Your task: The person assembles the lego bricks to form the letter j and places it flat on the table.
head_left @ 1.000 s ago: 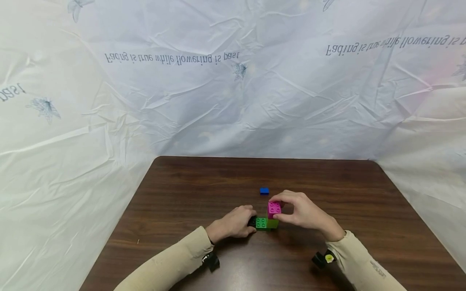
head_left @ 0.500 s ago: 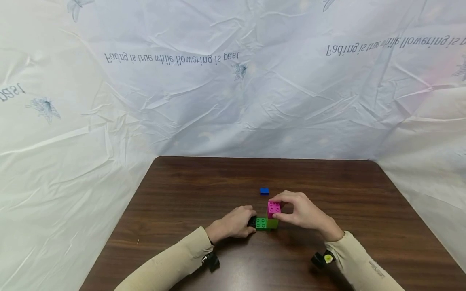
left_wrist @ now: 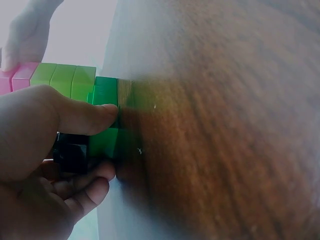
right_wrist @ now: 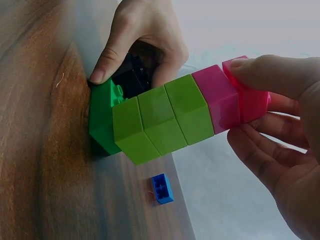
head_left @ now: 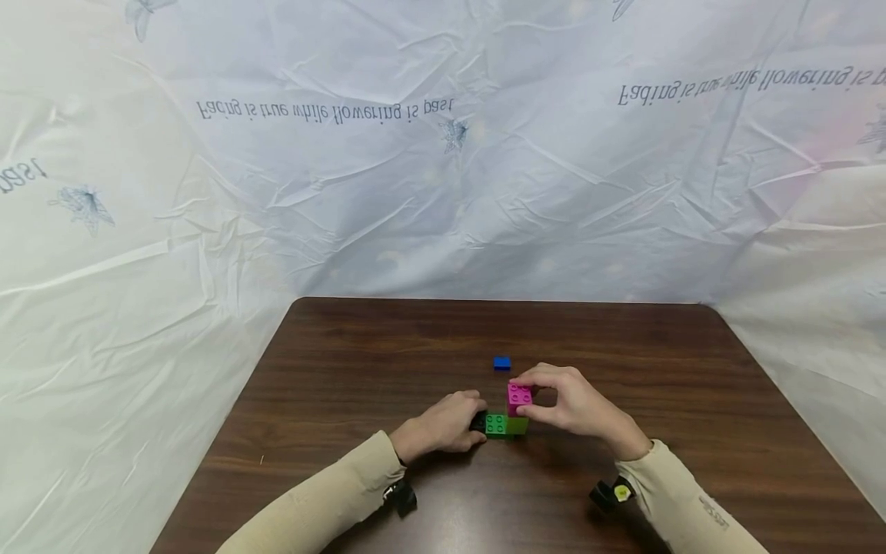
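My left hand (head_left: 446, 422) grips the dark green base brick (left_wrist: 105, 90), thumb on one side and fingers on the other. A black brick (left_wrist: 74, 155) sits on the base under that palm. At the base's other end rises a tower of three lime green bricks (right_wrist: 157, 120) with a pink brick (right_wrist: 217, 97) on them. My right hand (head_left: 571, 402) pinches the topmost pink brick (right_wrist: 250, 102) between thumb and fingers. That brick stands slightly askew on the pink one below, with a thin gap showing at one edge.
A small blue brick (head_left: 501, 362) lies on the dark wooden table (head_left: 360, 338) behind the tower, its hollow side showing in the right wrist view. A white printed sheet (head_left: 443, 208) hangs around the table's back and sides.
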Action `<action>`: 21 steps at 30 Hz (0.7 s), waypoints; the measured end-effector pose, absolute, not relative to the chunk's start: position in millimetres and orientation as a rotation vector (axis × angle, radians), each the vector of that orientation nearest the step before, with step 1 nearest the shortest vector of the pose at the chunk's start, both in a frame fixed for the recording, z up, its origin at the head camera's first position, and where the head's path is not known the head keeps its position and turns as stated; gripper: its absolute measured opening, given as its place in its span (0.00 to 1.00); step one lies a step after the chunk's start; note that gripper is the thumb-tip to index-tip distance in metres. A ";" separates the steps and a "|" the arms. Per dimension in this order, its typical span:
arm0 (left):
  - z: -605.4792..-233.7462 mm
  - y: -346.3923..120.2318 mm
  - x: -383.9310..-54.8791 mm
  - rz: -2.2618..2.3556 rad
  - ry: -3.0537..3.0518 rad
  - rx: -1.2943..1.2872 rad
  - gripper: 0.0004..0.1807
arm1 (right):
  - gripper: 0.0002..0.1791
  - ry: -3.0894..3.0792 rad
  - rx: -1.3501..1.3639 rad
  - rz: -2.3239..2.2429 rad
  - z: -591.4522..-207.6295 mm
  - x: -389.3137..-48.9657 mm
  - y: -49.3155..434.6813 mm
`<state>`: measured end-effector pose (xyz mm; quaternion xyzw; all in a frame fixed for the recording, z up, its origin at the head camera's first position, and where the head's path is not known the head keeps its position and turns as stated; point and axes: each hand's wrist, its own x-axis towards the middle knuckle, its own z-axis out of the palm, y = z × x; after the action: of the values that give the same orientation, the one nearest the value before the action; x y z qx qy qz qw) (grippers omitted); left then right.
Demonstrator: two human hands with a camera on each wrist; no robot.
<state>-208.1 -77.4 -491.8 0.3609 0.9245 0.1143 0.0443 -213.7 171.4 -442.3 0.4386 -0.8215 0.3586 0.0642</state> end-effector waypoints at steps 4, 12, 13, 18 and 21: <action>-492.1 -77.5 -208.2 0.352 2.825 1.105 0.17 | 0.19 -2.490 1.320 1.075 -441.7 -213.2 171.6; -491.1 -78.5 -207.8 0.360 2.821 1.119 0.15 | 0.20 -2.489 1.337 1.059 -441.3 -214.2 170.4; -491.4 -78.3 -207.9 0.364 2.820 1.119 0.14 | 0.20 -2.490 1.338 1.058 -441.3 -214.2 170.1; -491.8 -76.9 -207.9 0.371 2.820 1.118 0.14 | 0.20 -2.496 1.333 1.051 -442.1 -213.7 170.4; -492.1 -76.0 -207.9 0.371 2.822 1.118 0.14 | 0.20 -2.498 1.331 1.045 -442.4 -212.9 170.2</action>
<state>-207.9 -76.0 -492.1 0.3654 0.9220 0.1214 0.0418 -212.9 170.2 -442.4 0.4402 -0.8264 0.3457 0.0622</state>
